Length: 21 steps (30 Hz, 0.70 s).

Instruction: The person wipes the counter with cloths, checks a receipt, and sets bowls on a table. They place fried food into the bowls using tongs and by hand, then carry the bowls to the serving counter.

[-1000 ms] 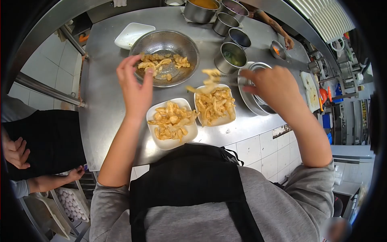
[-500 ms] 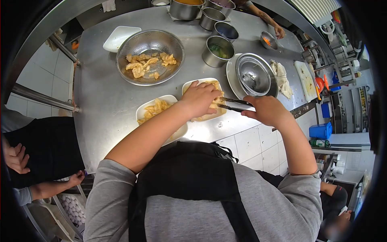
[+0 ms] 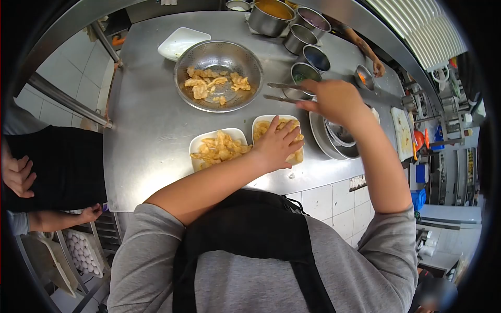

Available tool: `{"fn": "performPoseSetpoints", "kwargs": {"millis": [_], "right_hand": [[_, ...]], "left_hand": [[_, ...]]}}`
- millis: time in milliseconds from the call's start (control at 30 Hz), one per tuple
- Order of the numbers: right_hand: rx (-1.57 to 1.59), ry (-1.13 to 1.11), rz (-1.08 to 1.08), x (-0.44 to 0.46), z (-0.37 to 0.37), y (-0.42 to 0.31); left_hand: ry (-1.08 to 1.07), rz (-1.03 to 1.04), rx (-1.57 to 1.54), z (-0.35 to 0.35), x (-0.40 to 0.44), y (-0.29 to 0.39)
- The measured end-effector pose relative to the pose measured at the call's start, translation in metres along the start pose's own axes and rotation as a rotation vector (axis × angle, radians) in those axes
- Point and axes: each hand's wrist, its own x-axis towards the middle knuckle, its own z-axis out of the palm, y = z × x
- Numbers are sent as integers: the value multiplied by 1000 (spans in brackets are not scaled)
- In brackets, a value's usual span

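Observation:
My left hand (image 3: 278, 145) lies with spread fingers on the pale strips of food in the right white dish (image 3: 256, 136). In my right hand (image 3: 334, 100) are metal tongs (image 3: 284, 92), their arms apart with nothing between the tips, above the steel table between the bowl and the pots. The left white dish (image 3: 195, 149) holds more strips, partly hidden by my left forearm. Behind the dishes, a perforated steel bowl (image 3: 245, 57) contains several battered-looking pieces (image 3: 201, 90).
An empty white dish (image 3: 180, 43) sits behind the bowl. Steel pots (image 3: 298, 39) stand at the back. Stacked bowls (image 3: 323, 136) are on the right, near a cutting board (image 3: 401, 125). A co-worker's hand (image 3: 379, 68) is at far right; another person (image 3: 52, 172) stands left.
My left hand went from the steel bowl to the right dish and stays there. My right hand brought the tongs to that dish, then lifted them away toward the pots.

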Motion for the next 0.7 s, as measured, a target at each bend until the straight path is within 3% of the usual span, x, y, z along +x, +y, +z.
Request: {"fn": "performPoseSetpoints", "kwargs": {"millis": [133, 300, 333, 400, 533, 700], "right_hand": [[-151, -53, 6, 85, 5, -45], [-147, -237, 183, 150, 37, -93], [-136, -189, 196, 159, 51, -95], [-132, -166, 110, 151, 46, -87], [-110, -2, -55, 95, 22, -52], [-59, 44, -23, -22, -4, -18]], "left_hand": [[31, -2, -38, -11, -9, -2], [141, -11, -175, -22, -32, -8], [139, -13, -176, -25, -38, -10], [269, -31, -308, -29, -51, -13], [273, -198, -442, -49, -87, -39], [303, -426, -501, -61, -108, -69]]}}
